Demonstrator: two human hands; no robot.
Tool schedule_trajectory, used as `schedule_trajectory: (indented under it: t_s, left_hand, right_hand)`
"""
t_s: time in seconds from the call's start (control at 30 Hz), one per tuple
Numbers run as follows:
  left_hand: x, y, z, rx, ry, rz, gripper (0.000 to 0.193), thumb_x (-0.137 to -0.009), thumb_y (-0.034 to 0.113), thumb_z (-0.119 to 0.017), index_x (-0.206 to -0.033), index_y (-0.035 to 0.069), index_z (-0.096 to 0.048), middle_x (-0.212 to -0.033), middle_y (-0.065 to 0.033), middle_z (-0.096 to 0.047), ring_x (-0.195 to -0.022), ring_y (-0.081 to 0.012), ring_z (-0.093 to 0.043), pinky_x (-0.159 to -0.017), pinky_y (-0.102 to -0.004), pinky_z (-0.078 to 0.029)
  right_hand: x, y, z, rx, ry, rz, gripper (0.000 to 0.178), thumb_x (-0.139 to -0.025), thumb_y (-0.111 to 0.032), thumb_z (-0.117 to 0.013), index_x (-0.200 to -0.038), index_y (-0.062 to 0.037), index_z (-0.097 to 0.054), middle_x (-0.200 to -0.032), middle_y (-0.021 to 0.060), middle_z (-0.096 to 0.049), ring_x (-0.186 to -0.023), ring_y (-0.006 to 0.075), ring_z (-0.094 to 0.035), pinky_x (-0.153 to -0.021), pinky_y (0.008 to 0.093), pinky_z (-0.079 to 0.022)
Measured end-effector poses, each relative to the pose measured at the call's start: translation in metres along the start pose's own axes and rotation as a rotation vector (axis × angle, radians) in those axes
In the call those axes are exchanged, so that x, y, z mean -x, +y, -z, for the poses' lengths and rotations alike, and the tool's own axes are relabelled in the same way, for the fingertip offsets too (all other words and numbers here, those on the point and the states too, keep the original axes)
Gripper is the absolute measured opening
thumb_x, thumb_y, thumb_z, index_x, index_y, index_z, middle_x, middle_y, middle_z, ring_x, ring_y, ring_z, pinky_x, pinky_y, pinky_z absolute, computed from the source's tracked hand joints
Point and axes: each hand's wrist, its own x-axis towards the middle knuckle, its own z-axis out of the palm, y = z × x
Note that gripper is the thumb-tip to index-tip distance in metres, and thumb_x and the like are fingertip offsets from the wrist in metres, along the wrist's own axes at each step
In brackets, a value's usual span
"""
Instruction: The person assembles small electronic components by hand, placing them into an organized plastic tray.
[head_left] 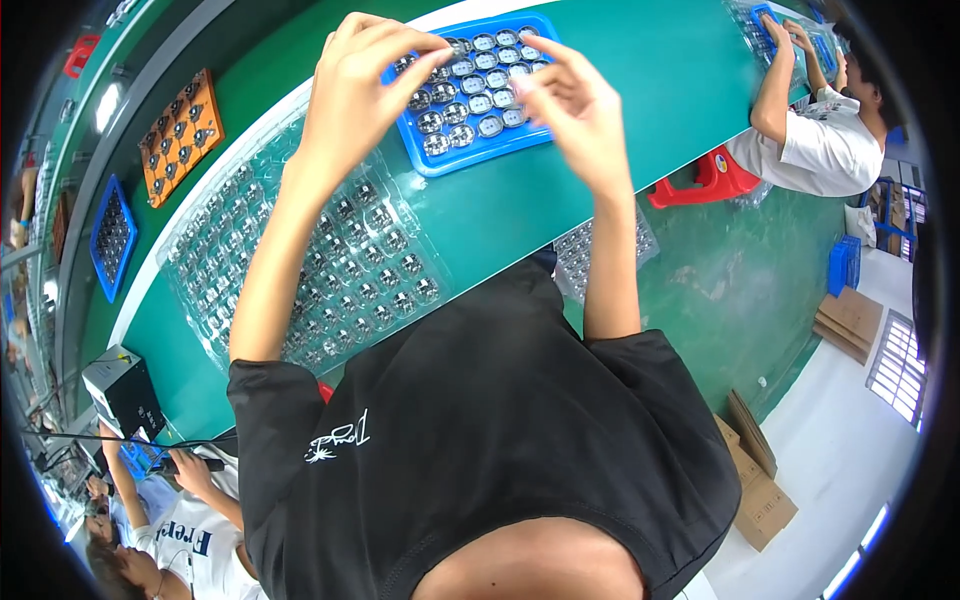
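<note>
Below both hands lies a blue tray (470, 160) on the green table, holding several rows of small round parts (480, 103), some clear and grey, others darker and shiny. My left hand (365, 75) is over the tray's left edge. Its thumb and index finger close together in a pinch above the far row; whatever sits between the tips is too small to make out. At the tray's right side is my right hand (575, 105), slightly blurred. Its index finger and thumb stand apart over the right-hand parts, with nothing visible between them.
Clear plastic blister trays (390, 290) filled with shiny parts lie under my left forearm. An orange tray (182, 135) and another blue tray (113, 238) stand beyond the table's left edge. A black box (125, 390) is at lower left. Co-workers sit on both sides; a red stool (712, 180) is at right.
</note>
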Motion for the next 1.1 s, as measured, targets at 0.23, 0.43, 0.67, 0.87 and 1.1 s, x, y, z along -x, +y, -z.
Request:
schedule_trajectory:
  t_s: [0.23,0.43,0.67,0.87,1.1]
  left_hand:
    - [0.005,-0.049,-0.043,-0.184,-0.068,-0.038,0.014,-0.091,0.024,-0.076,-0.100,0.014,-0.080,-0.096,0.0012,-0.076,-0.099,-0.0225,-0.061,-0.087,-0.0373,-0.043]
    - [0.010,-0.054,-0.054,-0.242,-0.105,-0.026,0.014,-0.091,0.024,-0.076,-0.100,0.015,-0.081,-0.093,0.0010,-0.073,-0.095,-0.0228,-0.060,-0.086,-0.0378,-0.043]
    - [0.013,-0.053,-0.057,-0.238,-0.096,0.002,0.015,-0.091,0.026,-0.076,-0.099,0.014,-0.081,-0.094,0.0002,-0.066,-0.097,-0.0236,-0.058,-0.085,-0.0383,-0.044]
    - [0.022,-0.054,-0.029,-0.109,0.011,0.134,0.024,-0.098,0.027,-0.070,-0.111,0.010,-0.077,-0.105,-0.0088,-0.064,-0.103,-0.0282,-0.059,-0.093,-0.0397,-0.047]
    - [0.053,-0.036,0.091,-0.003,-0.157,0.346,0.026,-0.101,0.027,-0.068,-0.104,0.003,-0.073,-0.097,-0.0065,-0.065,-0.089,-0.0178,-0.062,-0.076,-0.0311,-0.047]
  right_hand:
    - [-0.016,0.046,0.060,0.540,0.326,0.052,0.026,-0.097,-0.021,-0.073,-0.119,-0.0063,-0.076,-0.094,0.0023,-0.069,-0.082,0.0094,-0.062,-0.070,0.0230,-0.050]
    - [-0.032,0.061,0.057,0.695,0.241,0.106,0.031,-0.094,-0.025,-0.075,-0.120,-0.0085,-0.076,-0.116,0.0121,-0.067,-0.091,0.0170,-0.066,-0.077,0.0312,-0.057]
    - [-0.057,0.079,0.056,0.634,0.190,-0.044,0.038,-0.095,-0.031,-0.074,-0.123,-0.0048,-0.074,-0.113,0.0114,-0.072,-0.089,0.0204,-0.071,-0.079,0.0350,-0.058]
    - [-0.058,0.069,0.035,1.101,0.342,0.213,0.031,-0.094,-0.030,-0.074,-0.115,-0.0063,-0.076,-0.102,0.0107,-0.072,-0.086,0.0208,-0.070,-0.077,0.0343,-0.056]
    - [-0.038,0.007,-0.035,0.595,-0.096,0.506,0.011,-0.092,-0.010,-0.075,-0.101,-0.0049,-0.077,-0.095,0.0094,-0.071,-0.082,0.0229,-0.069,-0.073,0.0328,-0.055]
